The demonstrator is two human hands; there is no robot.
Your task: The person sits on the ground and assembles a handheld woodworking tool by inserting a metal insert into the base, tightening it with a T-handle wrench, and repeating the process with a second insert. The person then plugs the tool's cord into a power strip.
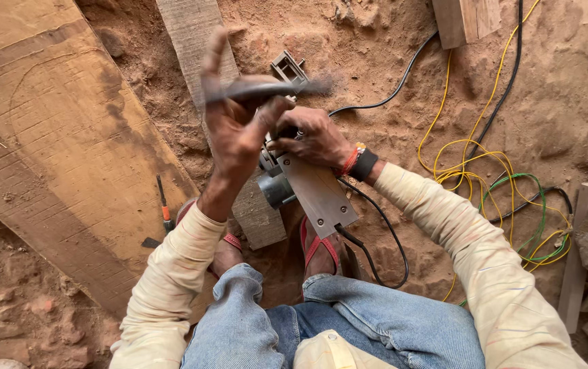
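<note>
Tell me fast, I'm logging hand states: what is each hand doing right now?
Left hand: closed, holding a dark tool, raised and motion-blurred.
Right hand: closed on the upturned power tool.

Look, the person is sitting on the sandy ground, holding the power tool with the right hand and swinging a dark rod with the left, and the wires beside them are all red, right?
Not quite: the wires are yellow, green and black, not red. The head view shows it. The rest holds: the right hand grips the power tool and the left hand lifts a dark rod.
</note>
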